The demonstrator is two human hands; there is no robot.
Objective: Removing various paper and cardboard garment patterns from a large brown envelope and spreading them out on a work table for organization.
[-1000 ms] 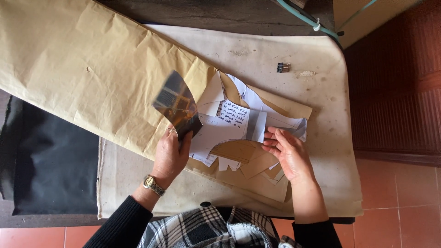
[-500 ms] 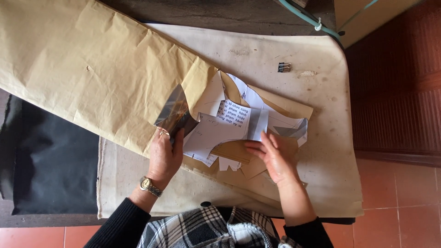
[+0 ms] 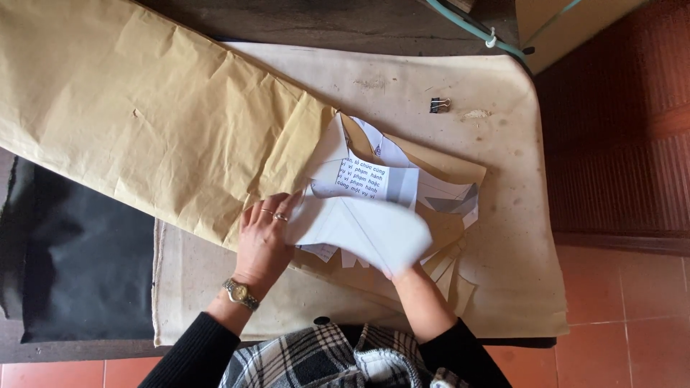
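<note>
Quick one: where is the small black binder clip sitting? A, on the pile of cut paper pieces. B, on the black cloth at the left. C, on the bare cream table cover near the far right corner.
C: the small black binder clip lies alone on the cream table cover, beyond the pile of cut paper pieces.

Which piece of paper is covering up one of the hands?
The plain white paper piece nearest the body. It hides the right hand; the other white piece has printing and lies farther back.
</note>
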